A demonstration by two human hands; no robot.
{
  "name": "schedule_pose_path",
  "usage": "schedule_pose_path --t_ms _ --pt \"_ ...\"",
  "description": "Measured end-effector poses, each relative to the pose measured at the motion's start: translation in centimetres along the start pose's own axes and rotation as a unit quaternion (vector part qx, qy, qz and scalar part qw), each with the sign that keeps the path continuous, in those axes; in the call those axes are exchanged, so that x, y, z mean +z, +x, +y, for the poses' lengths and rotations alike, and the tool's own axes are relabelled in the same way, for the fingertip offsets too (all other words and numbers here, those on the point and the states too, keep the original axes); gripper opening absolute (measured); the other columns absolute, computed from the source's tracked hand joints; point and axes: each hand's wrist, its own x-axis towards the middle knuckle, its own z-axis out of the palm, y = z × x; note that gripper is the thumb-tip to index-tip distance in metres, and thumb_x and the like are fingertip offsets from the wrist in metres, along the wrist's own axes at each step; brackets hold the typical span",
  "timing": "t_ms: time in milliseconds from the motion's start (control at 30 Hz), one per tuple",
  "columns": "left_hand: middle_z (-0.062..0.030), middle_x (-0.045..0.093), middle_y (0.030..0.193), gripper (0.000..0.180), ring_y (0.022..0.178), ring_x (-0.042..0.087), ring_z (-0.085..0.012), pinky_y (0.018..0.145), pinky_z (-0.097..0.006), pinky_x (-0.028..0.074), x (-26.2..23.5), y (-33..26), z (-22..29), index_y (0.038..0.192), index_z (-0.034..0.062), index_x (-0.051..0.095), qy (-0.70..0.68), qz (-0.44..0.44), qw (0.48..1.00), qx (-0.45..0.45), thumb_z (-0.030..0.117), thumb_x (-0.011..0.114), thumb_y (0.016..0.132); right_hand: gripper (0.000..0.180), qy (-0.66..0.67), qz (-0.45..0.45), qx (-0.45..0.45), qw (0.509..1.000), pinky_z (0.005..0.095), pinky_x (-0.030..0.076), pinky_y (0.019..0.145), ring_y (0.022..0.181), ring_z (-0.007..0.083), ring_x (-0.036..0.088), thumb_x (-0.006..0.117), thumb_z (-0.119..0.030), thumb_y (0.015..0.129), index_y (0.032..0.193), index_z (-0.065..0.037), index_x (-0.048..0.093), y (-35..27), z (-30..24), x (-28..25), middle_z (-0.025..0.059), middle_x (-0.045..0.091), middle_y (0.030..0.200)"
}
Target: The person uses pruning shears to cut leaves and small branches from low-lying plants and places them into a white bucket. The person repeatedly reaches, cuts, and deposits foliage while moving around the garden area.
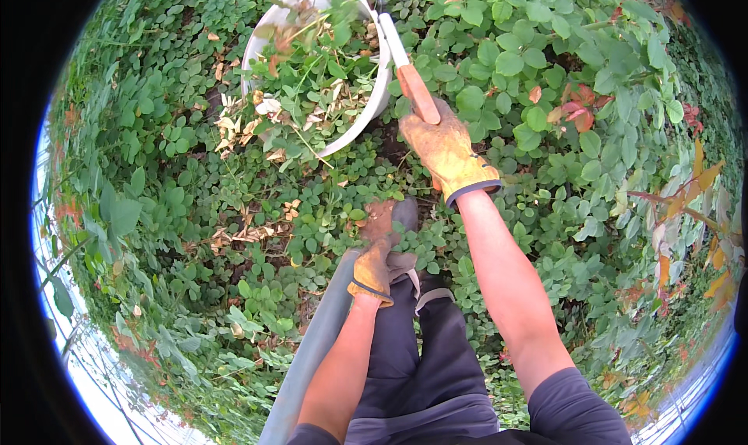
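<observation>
The right grip (442, 137), gloved in yellow, is holding a slender tool (395, 41) narrowly by its orange handle (418, 94), just beside the upper-right rim of the white bucket (377, 104). The tool is probably handling as light and stiff — its orange handle is likely offering the surest hold. Leafy clippings (335, 63), presumably light and soft, are filling the bucket and covering its lower-left rim. The tool's far end is blurring near the upper frame edge. The left grip (372, 267) is lying beside a grey tube (313, 347) — whether holding it, one cannot tell.
</observation>
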Motion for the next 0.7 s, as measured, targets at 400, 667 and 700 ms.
schedule_pose_path --t_ms 400,667,700 --pt "-0.0186 0.075 0.088 0.056 0.088 0.076 -0.0295 0.086 -0.04 0.064 0.6 -0.3 0.8 0.141 -0.0091 0.055 0.057 -0.014 0.998 0.038 0.031 0.055 0.102 0.052 0.384 -0.12 0.24 0.884 0.0448 0.065 0.079 0.087 0.0277 0.074 0.071 -0.015 0.095 0.142 0.0 0.053 -8.2 13.4 -1.6 0.0112 0.07 0.101" --pt "-0.0195 0.072 0.099 0.046 0.088 0.075 -0.0301 0.08 -0.046 0.067 0.1 0.1 0.3 0.134 -0.0106 0.059 0.09 -0.018 0.993 0.074 0.023 0.057 0.102 0.049 0.421 -0.146 0.134 0.885 0.0497 0.064 0.091 0.102 0.0324 0.074 0.071 -0.018 0.098 0.139 0.0 0.052 -0.7 11.5 -1.3 0.0151 0.07 0.114" --pt "-0.02 0.073 0.099 0.048 0.088 0.075 -0.0311 0.08 -0.046 0.067 0.1 0.2 0.2 0.135 -0.0104 0.059 0.098 -0.021 0.992 0.079 0.024 0.057 0.102 0.048 0.406 -0.136 0.131 0.894 0.0481 0.064 0.09 0.101 0.0318 0.073 0.07 -0.021 0.098 0.139 -0.001 0.052 0.2 10.9 -0.9 0.0154 0.07 0.114"
